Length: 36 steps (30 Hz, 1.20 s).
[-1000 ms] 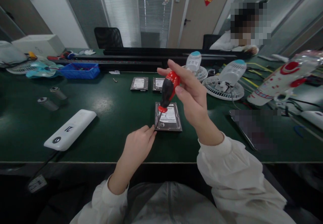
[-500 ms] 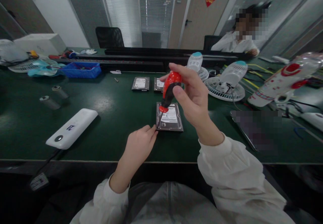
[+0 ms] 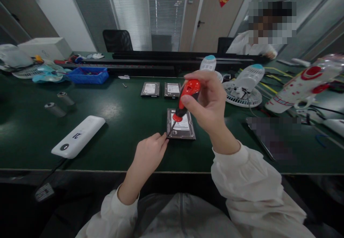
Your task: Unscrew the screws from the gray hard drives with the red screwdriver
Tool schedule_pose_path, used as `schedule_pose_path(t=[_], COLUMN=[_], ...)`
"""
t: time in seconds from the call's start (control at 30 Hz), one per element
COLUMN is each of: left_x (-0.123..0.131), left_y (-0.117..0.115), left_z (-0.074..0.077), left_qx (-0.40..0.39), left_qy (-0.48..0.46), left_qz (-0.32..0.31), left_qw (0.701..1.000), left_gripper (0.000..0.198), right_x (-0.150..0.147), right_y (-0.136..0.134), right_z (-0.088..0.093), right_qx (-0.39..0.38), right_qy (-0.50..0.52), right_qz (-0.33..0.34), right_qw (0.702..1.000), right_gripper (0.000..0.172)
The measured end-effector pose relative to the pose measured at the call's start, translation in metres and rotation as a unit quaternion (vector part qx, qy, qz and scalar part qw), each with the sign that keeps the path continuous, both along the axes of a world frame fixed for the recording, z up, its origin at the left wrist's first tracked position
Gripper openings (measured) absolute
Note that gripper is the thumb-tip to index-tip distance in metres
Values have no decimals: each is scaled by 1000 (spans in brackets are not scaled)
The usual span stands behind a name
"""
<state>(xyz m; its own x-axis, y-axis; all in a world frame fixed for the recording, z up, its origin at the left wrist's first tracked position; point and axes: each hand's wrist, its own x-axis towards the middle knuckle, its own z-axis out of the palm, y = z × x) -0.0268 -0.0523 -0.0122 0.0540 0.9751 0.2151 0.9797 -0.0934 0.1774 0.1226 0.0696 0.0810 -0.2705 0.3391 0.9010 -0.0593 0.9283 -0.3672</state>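
Note:
A hard drive (image 3: 182,125) with a white label lies flat on the green table (image 3: 120,123) in front of me. My right hand (image 3: 211,103) is closed round the red and black handle of a screwdriver (image 3: 188,95), which leans with its tip down at the drive's near left corner. At that same corner are the pinched fingertips of my left hand (image 3: 150,152); what they grip, if anything, is too small to make out. Two more hard drives (image 3: 150,89) (image 3: 172,90) lie side by side behind.
A white power bank (image 3: 79,136), two metal cylinders (image 3: 55,109) and a blue tray (image 3: 88,75) are on the left. To the right are white fans (image 3: 245,86), a dark tablet-like device (image 3: 271,137) and a patterned bottle (image 3: 298,84). Someone in white sits across the table.
The screwdriver handle has tilted further right and my right hand has moved slightly right with it, uncovering more of the rear right drive. My left hand has stayed nearly still.

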Motion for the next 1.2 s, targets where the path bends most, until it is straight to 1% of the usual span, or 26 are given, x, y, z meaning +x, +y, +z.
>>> schedule_pose_path(t=[0.07,0.13,0.23,0.33,0.4,0.5,0.57,0.63,0.77,0.83,0.9,0.97,1.03,1.1,1.2], left_x=[0,1,1,1,1,2,2,2,2,2,2,2,2,2,1], left_y=[0,0,0,1,2,1,1,0,0,1,1,1,0,0,0], left_z=[0,0,-1,-1,-1,0,0,0,1,1,1,2,2,2,2], left_qx=[0,1,4,3,-2,-10,-14,-19,-28,-29,-31,-34,-35,-33,-29], left_qy=[3,2,-4,-6,-5,-2,0,-1,-1,0,-3,-4,-4,-5,-9], left_qz=[2,3,0,0,-1,-1,2,5,6,6,7,8,10,8,4], left_qw=[1000,1000,1000,1000,1000,1000,1000,1000,1000,1000,999,999,999,999,1000], left_gripper=[32,32,31,31,31,31,32,33,34,34,34,34,34,35,35], right_x=[0,1,3,3,2,0,-1,-1,-3,-3,-2,0,2,3,2], right_y=[0,-1,-2,-1,0,1,0,0,0,0,-2,-5,-8,-9,-9], right_z=[0,-1,-2,-4,-5,-7,-7,-5,1,4,7,9,10,12,16], right_qx=[25,27,-14,-40,-41,-40,-33,-6,69,88,89,71,48,38,63], right_qy=[13,8,-11,10,29,46,56,56,43,26,-5,-43,-64,-62,-54], right_qz=[-29,-30,9,35,16,-28,-41,-49,-61,-61,-50,-27,-7,-14,-57], right_qw=[999,999,1000,999,999,998,997,997,995,994,995,996,997,997,995], right_gripper=[29,29,32,25,21,23,28,31,22,23,29,34,33,31,25])
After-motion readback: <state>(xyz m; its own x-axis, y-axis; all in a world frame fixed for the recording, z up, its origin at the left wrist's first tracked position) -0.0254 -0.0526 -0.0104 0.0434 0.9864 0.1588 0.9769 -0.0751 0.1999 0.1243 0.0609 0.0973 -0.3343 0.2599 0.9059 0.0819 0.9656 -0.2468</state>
